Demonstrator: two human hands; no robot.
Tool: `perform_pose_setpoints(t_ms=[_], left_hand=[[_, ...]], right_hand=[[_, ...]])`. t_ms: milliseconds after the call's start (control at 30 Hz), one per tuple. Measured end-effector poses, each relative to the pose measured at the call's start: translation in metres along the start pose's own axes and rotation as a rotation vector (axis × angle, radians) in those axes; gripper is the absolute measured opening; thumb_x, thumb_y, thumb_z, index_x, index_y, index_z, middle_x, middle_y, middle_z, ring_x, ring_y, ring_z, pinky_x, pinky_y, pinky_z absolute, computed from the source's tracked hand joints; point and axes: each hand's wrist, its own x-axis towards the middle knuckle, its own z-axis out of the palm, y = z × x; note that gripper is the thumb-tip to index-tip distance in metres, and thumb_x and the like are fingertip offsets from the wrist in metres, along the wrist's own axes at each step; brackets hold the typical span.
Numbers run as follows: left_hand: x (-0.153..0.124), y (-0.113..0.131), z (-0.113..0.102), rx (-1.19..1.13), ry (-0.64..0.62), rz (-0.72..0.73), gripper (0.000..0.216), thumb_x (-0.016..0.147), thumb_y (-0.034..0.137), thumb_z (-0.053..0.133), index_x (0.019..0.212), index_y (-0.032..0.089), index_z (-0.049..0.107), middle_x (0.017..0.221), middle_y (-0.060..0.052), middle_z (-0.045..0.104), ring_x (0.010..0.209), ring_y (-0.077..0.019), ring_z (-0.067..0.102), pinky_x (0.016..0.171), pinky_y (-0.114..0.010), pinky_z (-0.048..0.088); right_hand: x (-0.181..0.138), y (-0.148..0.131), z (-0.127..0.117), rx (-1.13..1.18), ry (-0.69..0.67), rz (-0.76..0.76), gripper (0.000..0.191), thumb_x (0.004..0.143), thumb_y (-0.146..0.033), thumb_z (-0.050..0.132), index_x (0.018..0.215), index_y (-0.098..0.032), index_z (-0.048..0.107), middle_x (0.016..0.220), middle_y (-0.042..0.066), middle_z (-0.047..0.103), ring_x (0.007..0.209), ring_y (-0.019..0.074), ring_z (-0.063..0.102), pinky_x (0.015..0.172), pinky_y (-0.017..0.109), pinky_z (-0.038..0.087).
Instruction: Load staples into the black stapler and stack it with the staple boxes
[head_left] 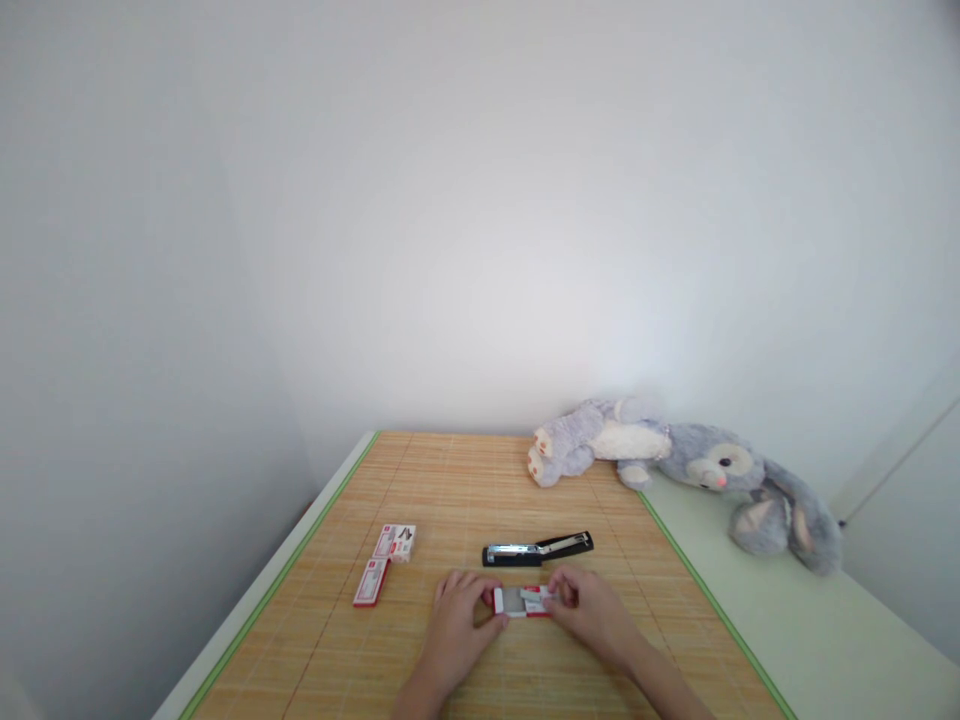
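Low in the middle of the head view, a small red and white staple box [513, 601] lies open on the bamboo mat, its greyish inside showing. A short grey strip of staples [531, 595] shows in its right part. My left hand [461, 618] grips the box's left end between thumb and fingers. At the right end, my right hand [592, 608] is closed, thumb and forefinger pinching the box by the staples; the fingertips partly hide what is there. Just beyond the hands rests a black stapler [525, 552], opened out flat with its metal magazine exposed.
To the left lie more small staple boxes, one red and white [370, 582] and one with a stapler picture [403, 543]. A grey plush rabbit [630, 443] lies along the back right against the wall. The green-edged bamboo mat [442, 480] covers most of the pale table [757, 600].
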Motion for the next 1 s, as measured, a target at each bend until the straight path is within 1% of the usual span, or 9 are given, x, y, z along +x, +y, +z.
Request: perform_pose_setpoints(t_ms=[100, 267, 400, 533, 633, 733, 800, 867, 1000], left_hand=[[0.0, 0.001, 0.0, -0.002, -0.012, 0.005, 0.034, 0.08, 0.038, 0.074, 0.113, 0.033, 0.071, 0.106, 0.0, 0.07, 0.107, -0.0256, 0.055, 0.099, -0.038, 0.035], [0.006, 0.01, 0.01, -0.005, -0.034, 0.02, 0.034, 0.081, 0.04, 0.073, 0.114, 0.036, 0.072, 0.106, -0.001, 0.07, 0.108, -0.0264, 0.056, 0.099, -0.04, 0.036], [0.006, 0.014, 0.018, -0.015, -0.035, 0.037, 0.039, 0.078, 0.041, 0.076, 0.117, 0.037, 0.071, 0.108, 0.0, 0.071, 0.109, -0.026, 0.057, 0.099, -0.039, 0.038], [0.009, 0.004, 0.016, -0.025, 0.052, -0.001, 0.033, 0.087, 0.04, 0.065, 0.118, 0.03, 0.068, 0.106, -0.002, 0.069, 0.105, -0.0235, 0.059, 0.096, -0.035, 0.042], [0.022, -0.006, 0.013, -0.004, 0.157, -0.061, 0.035, 0.09, 0.037, 0.059, 0.122, 0.023, 0.064, 0.116, -0.007, 0.066, 0.114, -0.0245, 0.056, 0.101, -0.037, 0.04], [0.041, -0.015, 0.011, 0.025, 0.167, -0.063, 0.057, 0.079, 0.039, 0.072, 0.133, 0.026, 0.06, 0.139, -0.008, 0.058, 0.132, -0.029, 0.046, 0.111, -0.042, 0.032], [0.052, -0.018, 0.009, 0.036, 0.135, -0.049, 0.053, 0.075, 0.041, 0.076, 0.126, 0.03, 0.066, 0.142, -0.005, 0.058, 0.135, -0.0296, 0.044, 0.113, -0.044, 0.029], [0.057, -0.02, 0.008, 0.041, 0.101, -0.035, 0.039, 0.076, 0.042, 0.076, 0.113, 0.031, 0.072, 0.138, -0.003, 0.062, 0.132, -0.0286, 0.046, 0.112, -0.044, 0.029], [0.05, -0.019, 0.008, 0.046, 0.06, -0.006, 0.031, 0.078, 0.044, 0.076, 0.107, 0.033, 0.075, 0.133, -0.001, 0.065, 0.128, -0.0274, 0.049, 0.111, -0.044, 0.031]], right_hand=[[-0.005, 0.003, -0.009, 0.018, -0.026, -0.003, 0.033, 0.077, -0.033, 0.073, 0.108, -0.025, 0.074, 0.071, -0.002, 0.067, 0.066, 0.0159, 0.057, 0.065, 0.024, 0.037], [-0.004, -0.004, -0.006, 0.041, -0.092, -0.049, 0.021, 0.076, -0.032, 0.072, 0.095, -0.026, 0.079, 0.069, -0.003, 0.067, 0.064, 0.0152, 0.056, 0.063, 0.023, 0.036], [0.001, -0.012, 0.001, 0.026, -0.085, -0.061, 0.024, 0.072, -0.033, 0.075, 0.096, -0.027, 0.079, 0.07, -0.003, 0.067, 0.064, 0.0147, 0.056, 0.061, 0.023, 0.033], [0.007, -0.021, 0.004, -0.002, -0.048, -0.077, 0.038, 0.075, -0.046, 0.076, 0.11, -0.03, 0.078, 0.078, 0.0, 0.071, 0.07, 0.0169, 0.059, 0.063, 0.025, 0.033], [0.012, -0.031, 0.009, -0.023, -0.042, -0.111, 0.03, 0.078, -0.049, 0.076, 0.103, -0.032, 0.081, 0.082, 0.0, 0.073, 0.073, 0.017, 0.06, 0.065, 0.026, 0.033], [0.017, -0.039, 0.017, -0.052, -0.06, -0.129, 0.014, 0.078, -0.039, 0.075, 0.087, -0.031, 0.082, 0.074, -0.001, 0.072, 0.067, 0.0152, 0.058, 0.061, 0.026, 0.031], [0.021, -0.042, 0.02, -0.075, -0.056, -0.125, 0.012, 0.078, -0.033, 0.073, 0.085, -0.03, 0.082, 0.068, -0.001, 0.07, 0.062, 0.0144, 0.056, 0.059, 0.026, 0.029], [0.025, -0.043, 0.02, -0.093, -0.035, -0.122, 0.014, 0.079, -0.032, 0.071, 0.087, -0.028, 0.082, 0.068, 0.0, 0.07, 0.062, 0.0147, 0.056, 0.06, 0.025, 0.03], [0.036, -0.042, 0.012, -0.113, 0.024, -0.111, 0.021, 0.086, -0.038, 0.064, 0.095, -0.029, 0.081, 0.071, 0.001, 0.072, 0.065, 0.0155, 0.059, 0.062, 0.025, 0.032]])
